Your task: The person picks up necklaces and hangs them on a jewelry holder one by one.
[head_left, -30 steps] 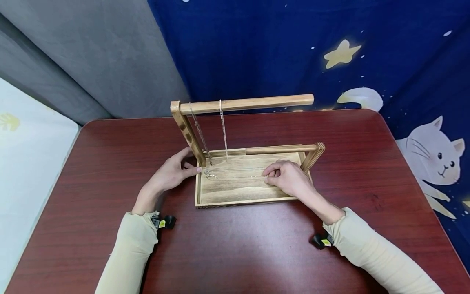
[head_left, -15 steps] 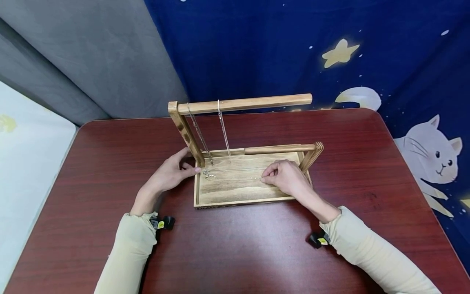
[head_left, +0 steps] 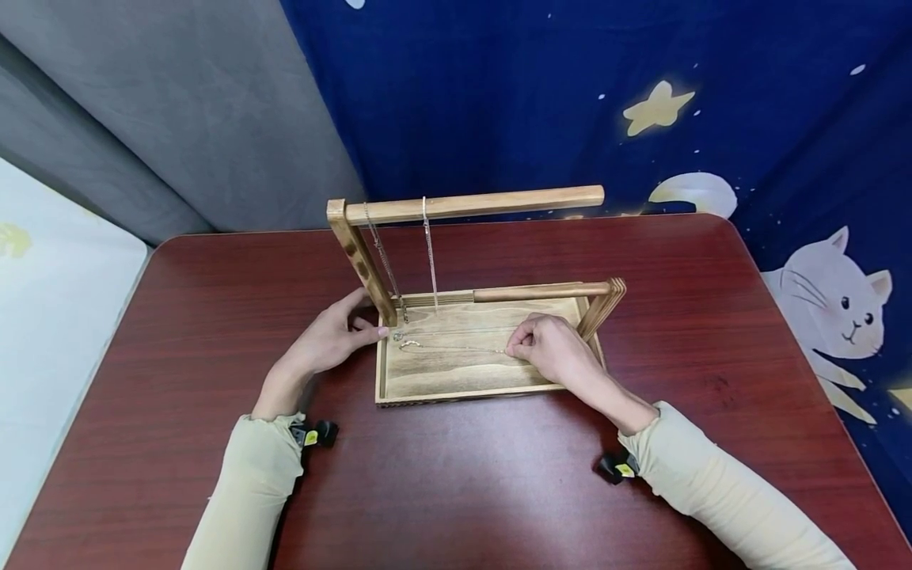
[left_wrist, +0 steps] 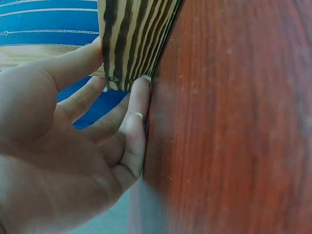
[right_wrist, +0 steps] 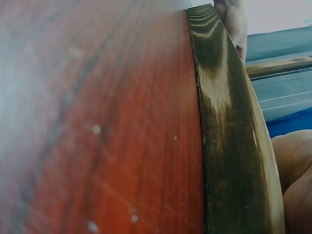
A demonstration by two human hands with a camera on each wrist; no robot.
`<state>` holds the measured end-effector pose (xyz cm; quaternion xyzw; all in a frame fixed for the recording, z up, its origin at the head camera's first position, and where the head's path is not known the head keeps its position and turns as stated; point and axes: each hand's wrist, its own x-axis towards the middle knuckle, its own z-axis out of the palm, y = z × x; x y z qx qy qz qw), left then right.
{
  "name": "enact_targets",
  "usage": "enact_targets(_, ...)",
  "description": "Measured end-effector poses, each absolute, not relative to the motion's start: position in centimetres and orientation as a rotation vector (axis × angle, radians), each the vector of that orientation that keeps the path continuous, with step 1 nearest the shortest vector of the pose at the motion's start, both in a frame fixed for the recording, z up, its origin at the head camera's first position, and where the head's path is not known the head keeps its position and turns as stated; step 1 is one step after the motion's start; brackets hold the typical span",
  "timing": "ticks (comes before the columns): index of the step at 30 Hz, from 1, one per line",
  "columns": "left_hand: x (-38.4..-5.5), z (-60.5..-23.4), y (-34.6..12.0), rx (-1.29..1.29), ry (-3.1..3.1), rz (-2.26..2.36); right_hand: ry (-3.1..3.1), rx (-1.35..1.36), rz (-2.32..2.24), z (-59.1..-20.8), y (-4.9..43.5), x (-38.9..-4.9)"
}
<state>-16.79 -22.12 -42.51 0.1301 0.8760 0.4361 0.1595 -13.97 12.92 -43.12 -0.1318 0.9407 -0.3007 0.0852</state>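
Observation:
A wooden jewelry stand (head_left: 456, 394) has a tray base and two bars. At its left end my left hand (head_left: 328, 336) grips it, thumb on the tray's edge and fingers behind; the left wrist view shows fingertips against the striped wood end (left_wrist: 131, 39). Over the tray, my right hand (head_left: 559, 348) pinches a thin necklace (head_left: 456, 348) with thumb and forefinger. This chain stretches left toward a curved, beaded-looking part near a small pendant (head_left: 398, 336). Another fine chain line runs behind it. The right wrist view shows only part of my right hand (right_wrist: 295, 170) beyond the tray wall.
Two necklaces hang from the upper bar (head_left: 513, 202): a darker one (head_left: 385, 261) near the post and a pale one (head_left: 430, 245) beside it. A shorter, lower bar (head_left: 541, 292) stands at the right. Curtains (head_left: 499, 95) rise behind the red-brown table (head_left: 456, 475).
The hanging pale necklace swings slightly right, then back left. The pinched chain bows a little more toward the front. Both hands stay nearly in place, and the head view shifts slightly.

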Motion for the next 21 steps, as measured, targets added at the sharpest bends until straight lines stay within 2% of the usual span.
enact_targets(21, -16.8, -42.5, -22.1, 0.385, 2.499, 1.269, 2.777, -0.502, -1.102, -41.6, 13.3, -13.3)
